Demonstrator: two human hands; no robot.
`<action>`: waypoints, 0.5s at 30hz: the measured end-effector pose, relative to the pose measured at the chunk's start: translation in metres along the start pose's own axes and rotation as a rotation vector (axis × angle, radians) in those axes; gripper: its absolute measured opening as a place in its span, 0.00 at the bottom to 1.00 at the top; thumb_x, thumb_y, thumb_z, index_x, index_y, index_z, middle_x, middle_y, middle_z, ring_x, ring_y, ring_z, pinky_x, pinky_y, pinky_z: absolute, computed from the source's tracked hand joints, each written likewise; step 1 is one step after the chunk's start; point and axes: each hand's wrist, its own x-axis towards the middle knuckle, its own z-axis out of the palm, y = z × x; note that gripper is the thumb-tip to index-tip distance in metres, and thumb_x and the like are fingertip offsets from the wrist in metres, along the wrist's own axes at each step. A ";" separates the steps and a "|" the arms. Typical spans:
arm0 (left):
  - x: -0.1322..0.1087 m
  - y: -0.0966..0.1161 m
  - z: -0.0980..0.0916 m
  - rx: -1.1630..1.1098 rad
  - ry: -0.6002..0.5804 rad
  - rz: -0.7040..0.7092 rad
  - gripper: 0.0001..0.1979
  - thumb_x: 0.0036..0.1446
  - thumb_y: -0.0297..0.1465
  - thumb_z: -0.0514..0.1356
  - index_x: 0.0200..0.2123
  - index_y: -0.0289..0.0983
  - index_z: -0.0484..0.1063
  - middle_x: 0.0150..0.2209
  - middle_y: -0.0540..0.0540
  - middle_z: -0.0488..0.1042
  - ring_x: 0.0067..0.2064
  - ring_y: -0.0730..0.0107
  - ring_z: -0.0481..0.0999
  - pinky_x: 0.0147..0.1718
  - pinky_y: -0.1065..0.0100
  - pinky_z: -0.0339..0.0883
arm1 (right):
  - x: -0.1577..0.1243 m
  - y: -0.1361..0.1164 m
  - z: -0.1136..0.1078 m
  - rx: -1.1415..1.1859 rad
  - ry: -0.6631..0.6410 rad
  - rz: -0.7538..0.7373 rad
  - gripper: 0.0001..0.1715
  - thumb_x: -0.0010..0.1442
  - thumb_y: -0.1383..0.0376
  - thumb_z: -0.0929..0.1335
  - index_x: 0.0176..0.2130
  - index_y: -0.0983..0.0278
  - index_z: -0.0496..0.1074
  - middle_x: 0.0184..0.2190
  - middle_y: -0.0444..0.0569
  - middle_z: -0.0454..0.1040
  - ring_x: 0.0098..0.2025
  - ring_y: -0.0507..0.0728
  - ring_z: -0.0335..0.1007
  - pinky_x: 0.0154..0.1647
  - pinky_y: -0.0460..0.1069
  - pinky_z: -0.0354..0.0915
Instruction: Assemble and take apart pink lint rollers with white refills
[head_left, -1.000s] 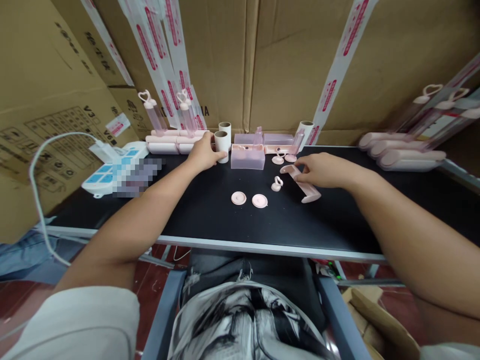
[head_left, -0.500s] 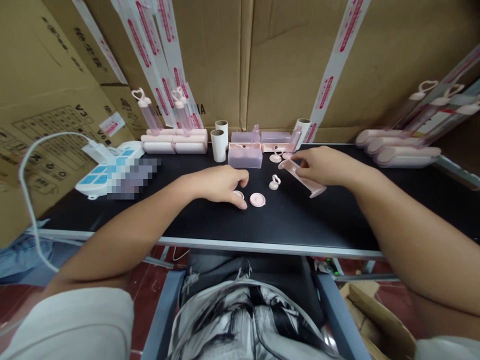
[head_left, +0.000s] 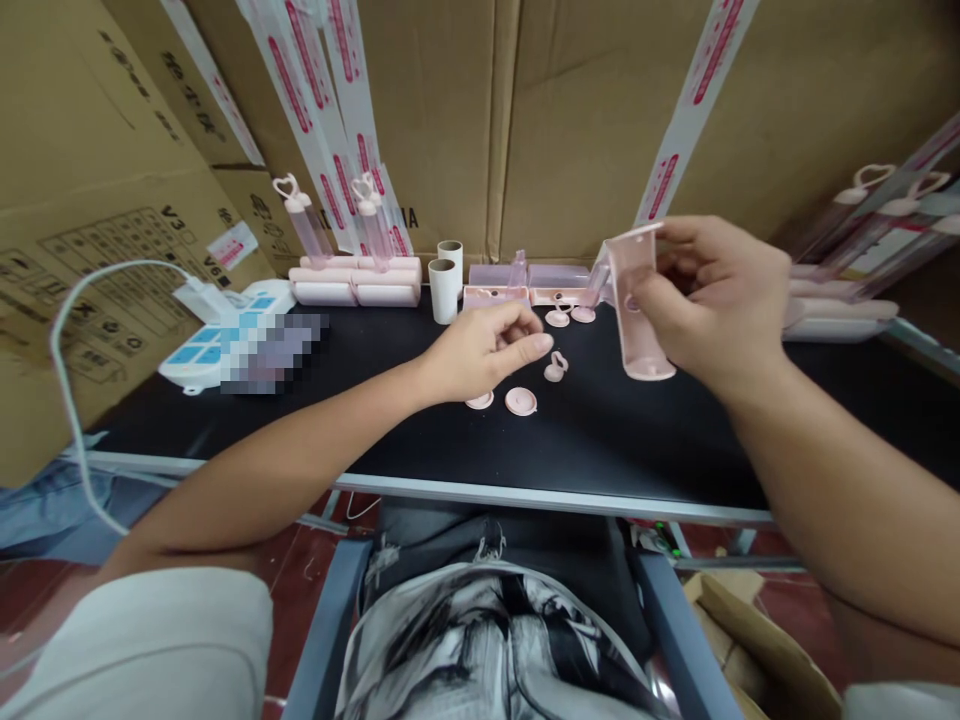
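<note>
pink shell (head_left: 637, 335) is pinched in raised right hand (head_left: 716, 290). left hand (head_left: 480, 352) is held half-curled, narrowly parted. black table (head_left: 420, 440) is cardboard-backed.

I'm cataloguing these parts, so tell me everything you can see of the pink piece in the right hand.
The pink piece looks like thin, slightly translucent plastic, shaped as a long, shallow trough with an end wall at top and bottom. A small round mark or hole shows near the thumb. The right hand grips it, thumb against the inner face, holding it roughly upright, slightly tilted, above the black table.
</note>
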 end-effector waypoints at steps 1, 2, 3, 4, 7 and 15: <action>0.001 0.005 0.005 -0.118 -0.032 -0.052 0.24 0.69 0.52 0.63 0.53 0.37 0.72 0.37 0.47 0.80 0.33 0.72 0.79 0.32 0.70 0.71 | -0.003 -0.004 0.002 0.071 0.050 -0.004 0.17 0.60 0.65 0.72 0.50 0.60 0.81 0.28 0.44 0.79 0.28 0.56 0.76 0.30 0.51 0.67; 0.001 0.011 0.010 -0.227 -0.069 -0.098 0.28 0.69 0.53 0.62 0.60 0.38 0.68 0.40 0.46 0.81 0.34 0.70 0.81 0.31 0.70 0.72 | -0.007 -0.010 0.004 0.111 0.074 -0.006 0.17 0.60 0.65 0.72 0.50 0.60 0.80 0.28 0.43 0.79 0.28 0.56 0.77 0.28 0.51 0.68; 0.001 0.016 0.015 -0.314 -0.104 -0.124 0.32 0.70 0.54 0.62 0.65 0.39 0.64 0.43 0.44 0.82 0.37 0.68 0.83 0.32 0.70 0.74 | -0.011 -0.017 0.006 0.118 0.076 -0.006 0.17 0.60 0.64 0.73 0.50 0.59 0.79 0.29 0.43 0.79 0.28 0.57 0.77 0.28 0.51 0.68; 0.000 0.022 0.020 -0.380 -0.137 -0.127 0.35 0.70 0.55 0.62 0.68 0.41 0.61 0.45 0.42 0.82 0.40 0.66 0.84 0.33 0.69 0.75 | -0.016 -0.024 0.009 0.110 0.071 -0.008 0.17 0.61 0.64 0.73 0.51 0.58 0.79 0.30 0.44 0.80 0.29 0.57 0.78 0.28 0.52 0.69; -0.002 0.031 0.027 -0.528 -0.203 -0.095 0.36 0.70 0.56 0.61 0.69 0.40 0.61 0.46 0.41 0.83 0.44 0.61 0.86 0.40 0.65 0.80 | -0.030 -0.044 0.015 0.174 -0.049 0.011 0.17 0.68 0.60 0.73 0.56 0.55 0.79 0.33 0.46 0.81 0.29 0.58 0.78 0.28 0.54 0.71; 0.004 0.006 0.005 -0.825 -0.319 -0.254 0.36 0.71 0.56 0.60 0.70 0.39 0.61 0.34 0.44 0.84 0.35 0.55 0.88 0.35 0.58 0.82 | -0.029 -0.028 0.005 0.048 -0.031 -0.205 0.16 0.73 0.58 0.68 0.57 0.51 0.81 0.51 0.52 0.84 0.48 0.66 0.81 0.50 0.64 0.76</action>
